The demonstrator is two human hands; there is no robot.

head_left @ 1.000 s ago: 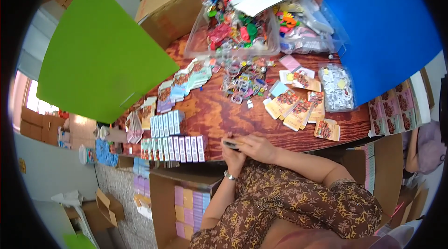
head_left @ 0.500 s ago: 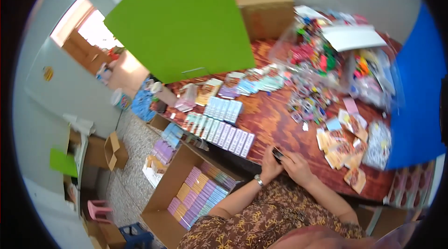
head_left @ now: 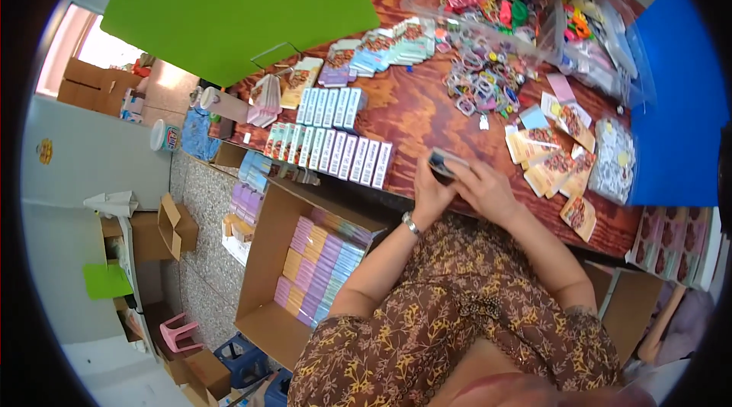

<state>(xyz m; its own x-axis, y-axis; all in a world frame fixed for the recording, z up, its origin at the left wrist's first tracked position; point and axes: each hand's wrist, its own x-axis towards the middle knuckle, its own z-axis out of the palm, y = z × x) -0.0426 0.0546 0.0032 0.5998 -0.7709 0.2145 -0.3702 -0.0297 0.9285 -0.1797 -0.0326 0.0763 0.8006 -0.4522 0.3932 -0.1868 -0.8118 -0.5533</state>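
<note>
At the table's front edge my left hand [head_left: 430, 195] is closed around a small, dark, flat object [head_left: 440, 168] with a shiny face; its exact kind does not show. My right hand [head_left: 488, 190] meets it from the other side, its fingers bent against the object's edge. To the left of my hands stand rows of slim white, purple and green boxes [head_left: 347, 155]. Right of them lie several orange printed cards [head_left: 550, 171] in a loose pile, beside a clear bag of white pieces [head_left: 614, 161].
Small colourful trinkets [head_left: 484, 83] lie heaped beyond my hands, before clear plastic bins [head_left: 526, 33]. Fanned card packs [head_left: 389, 50] lie near a green panel [head_left: 236, 11]. Below the table's left side, an open carton [head_left: 263, 270] holds stacked small boxes. A blue panel [head_left: 679, 102] stands right.
The view has tilted downward, so the table and my hands sit higher in the picture. The dark object shows more of its face; both hands stay together at it.
</note>
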